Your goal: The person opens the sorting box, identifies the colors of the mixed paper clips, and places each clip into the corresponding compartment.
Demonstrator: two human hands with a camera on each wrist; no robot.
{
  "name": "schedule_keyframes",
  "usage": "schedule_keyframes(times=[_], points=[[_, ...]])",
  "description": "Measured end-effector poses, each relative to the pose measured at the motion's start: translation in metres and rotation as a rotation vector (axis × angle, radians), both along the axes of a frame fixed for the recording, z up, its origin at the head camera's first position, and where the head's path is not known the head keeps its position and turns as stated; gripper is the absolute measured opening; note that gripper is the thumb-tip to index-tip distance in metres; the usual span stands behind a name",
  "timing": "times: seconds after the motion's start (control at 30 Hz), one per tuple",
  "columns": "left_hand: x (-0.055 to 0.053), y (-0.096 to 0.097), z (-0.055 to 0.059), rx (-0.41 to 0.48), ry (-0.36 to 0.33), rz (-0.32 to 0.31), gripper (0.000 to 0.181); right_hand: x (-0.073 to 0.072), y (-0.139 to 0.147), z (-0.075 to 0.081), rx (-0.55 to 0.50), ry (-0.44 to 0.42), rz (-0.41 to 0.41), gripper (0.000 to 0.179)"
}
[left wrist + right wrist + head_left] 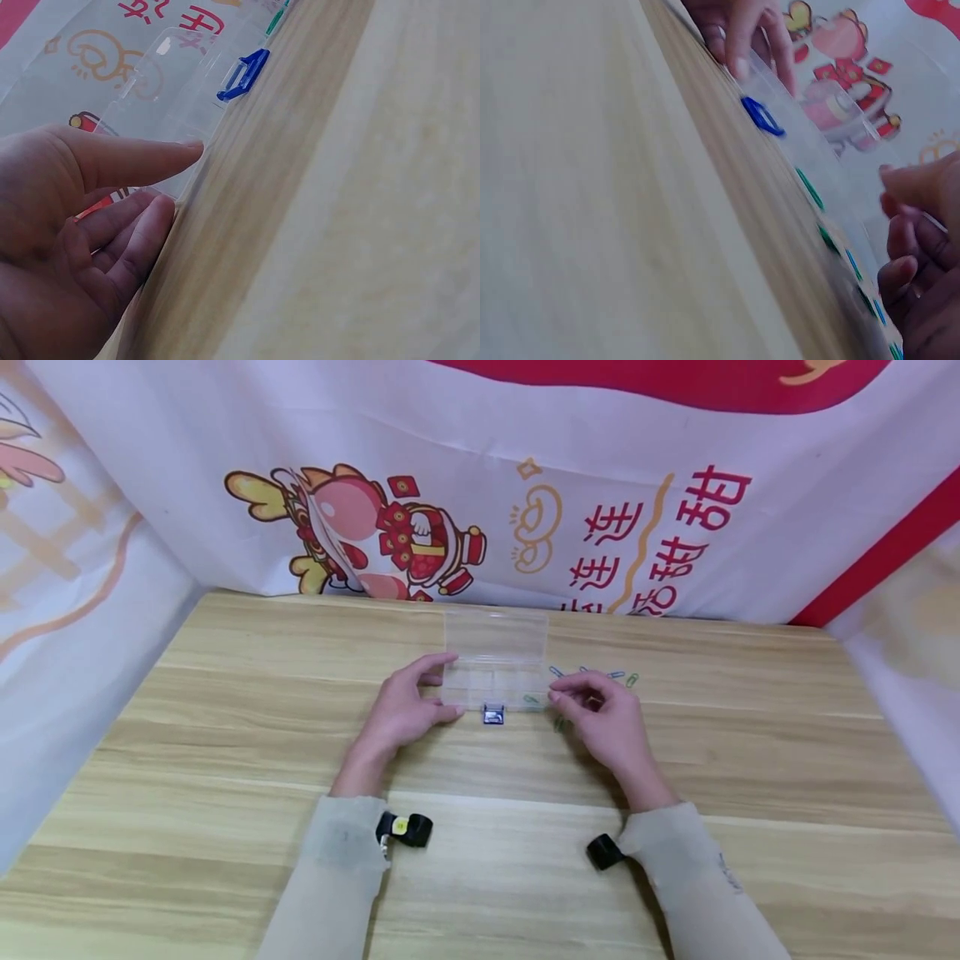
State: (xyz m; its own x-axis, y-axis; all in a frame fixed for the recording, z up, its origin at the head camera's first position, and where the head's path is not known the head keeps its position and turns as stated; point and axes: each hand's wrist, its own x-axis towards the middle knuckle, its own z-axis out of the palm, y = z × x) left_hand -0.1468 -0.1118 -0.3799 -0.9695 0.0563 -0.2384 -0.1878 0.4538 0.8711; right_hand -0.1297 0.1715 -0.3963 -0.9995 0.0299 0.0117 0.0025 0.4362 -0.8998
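A clear plastic compartment box (468, 681) stands on the table with its lid (496, 635) raised at the back. A blue latch (493, 715) juts from its front edge. My left hand (405, 703) grips the box's left end, thumb at the front and fingers behind. A green paper clip (531, 699) lies in the right part of the box. Beside the right end is my right hand (603, 714), thumb and forefinger brought together; whether something is between them is hidden. Close to it lie a green paper clip (558, 724) and a blue paper clip (555, 672).
Behind the right hand are more paper clips, among them a blue one (616, 674) and a green one (632, 680). The wooden table (480, 877) meets a printed cloth (495, 485) at its back edge. Each sleeve carries a black wrist camera.
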Motion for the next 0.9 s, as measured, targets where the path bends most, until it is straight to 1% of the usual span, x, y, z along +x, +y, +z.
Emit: schedule_keyframes(times=[0.13,0.3,0.4,0.5,0.7,0.8,0.9], points=[[0.000,0.002,-0.002,-0.005,0.005,-0.002,0.079,0.001,0.028,-0.003,-0.048,-0.006,-0.056,0.022],[-0.001,0.001,-0.002,-0.014,0.013,-0.002,0.080,0.006,0.062,-0.006,-0.036,-0.023,-0.154,0.027],[-0.001,0.000,-0.002,-0.019,0.017,-0.001,0.080,0.007,0.071,-0.006,-0.030,-0.029,-0.173,0.027],[-0.001,0.000,-0.002,-0.023,0.016,-0.001,0.080,0.008,0.072,-0.005,0.002,-0.033,-0.162,0.027],[0.000,0.000,-0.003,-0.021,0.024,-0.008,0.081,0.009,0.065,-0.005,0.117,-0.022,-0.127,0.024],[0.000,0.000,-0.003,-0.020,0.032,-0.013,0.081,0.008,0.059,-0.007,0.195,0.019,-0.093,0.020],[0.000,0.000,-0.002,-0.020,0.035,-0.017,0.080,0.006,0.053,-0.008,0.277,0.081,-0.041,0.017]])
